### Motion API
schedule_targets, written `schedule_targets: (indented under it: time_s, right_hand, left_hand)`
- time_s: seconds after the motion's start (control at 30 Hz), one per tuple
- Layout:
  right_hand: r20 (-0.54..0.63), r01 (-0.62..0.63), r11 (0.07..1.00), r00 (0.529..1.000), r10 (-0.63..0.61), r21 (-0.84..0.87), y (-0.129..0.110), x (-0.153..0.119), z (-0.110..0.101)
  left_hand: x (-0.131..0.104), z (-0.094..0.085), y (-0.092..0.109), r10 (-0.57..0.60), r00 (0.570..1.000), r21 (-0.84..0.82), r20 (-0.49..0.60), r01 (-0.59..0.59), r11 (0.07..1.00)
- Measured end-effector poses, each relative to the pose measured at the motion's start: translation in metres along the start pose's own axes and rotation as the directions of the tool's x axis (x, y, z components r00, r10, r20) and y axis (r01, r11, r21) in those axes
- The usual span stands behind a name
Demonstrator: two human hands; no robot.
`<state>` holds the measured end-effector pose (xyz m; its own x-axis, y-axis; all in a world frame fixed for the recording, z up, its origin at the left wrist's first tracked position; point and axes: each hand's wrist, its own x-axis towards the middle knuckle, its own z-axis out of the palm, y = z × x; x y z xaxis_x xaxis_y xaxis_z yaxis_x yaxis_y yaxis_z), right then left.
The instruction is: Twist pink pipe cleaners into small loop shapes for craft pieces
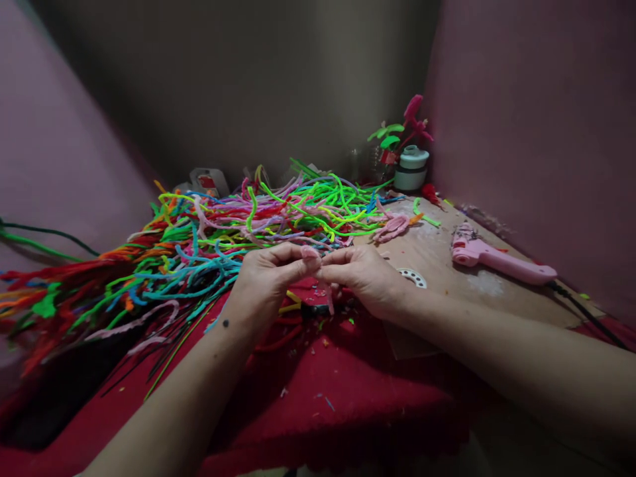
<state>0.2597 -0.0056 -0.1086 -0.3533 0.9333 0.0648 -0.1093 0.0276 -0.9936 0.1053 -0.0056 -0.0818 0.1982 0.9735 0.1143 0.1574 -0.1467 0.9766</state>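
Observation:
My left hand (268, 277) and my right hand (365, 277) meet at the fingertips above the front of the red cloth (342, 387). Both are closed in a pinch on a small piece of pink pipe cleaner (311, 253). One pink end hangs down between the hands, and the fingers hide part of the piece. Just behind them lies a large heap of coloured pipe cleaners (298, 209), green, blue, pink, red and orange. A looped pink piece (392, 228) rests to the right of the heap.
A pink hot-styling tool (501, 262) with a black cord lies on the brown board (467, 301) at the right. Behind stands a white jar (411, 169) beside a pink and green fuzzy flower (413, 119). Walls rise at the back and both sides. Small scraps dot the cloth.

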Motion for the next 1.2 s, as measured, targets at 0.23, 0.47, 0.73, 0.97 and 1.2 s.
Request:
schedule_targets:
  time_s: [0.23, 0.47, 0.73, 0.97, 1.2]
  right_hand:
    - [0.006, -0.002, 0.999, 1.000, 0.002, 0.035, -0.001, -0.002, 0.002]
    - [0.036, -0.039, 0.999, 0.999, 0.040, -0.025, -0.001, -0.004, 0.003]
    - [0.053, -0.046, 0.999, 0.997, 0.047, -0.026, -0.002, -0.003, 0.004]
    - [0.028, -0.006, 0.999, 1.000, 0.005, 0.038, 0.000, 0.001, 0.003]
    - [-0.140, 0.133, 0.990, 0.982, -0.126, 0.041, -0.004, 0.004, -0.003]
  left_hand:
    - [-0.003, 0.007, 0.000, 0.301, 0.951, 0.299, -0.078, -0.265, 0.917]
    - [-0.005, 0.008, -0.005, 0.550, 0.834, 0.579, -0.043, -0.427, 0.694]
    - [-0.005, 0.005, 0.002, 0.344, 0.935, 0.537, -0.084, -0.248, 0.806]
    - [-0.003, 0.005, 0.002, 0.483, 0.874, 0.655, -0.053, -0.335, 0.677]
    - [0.000, -0.006, 0.010, 0.008, 0.992, 0.494, 0.124, -0.069, 0.867]
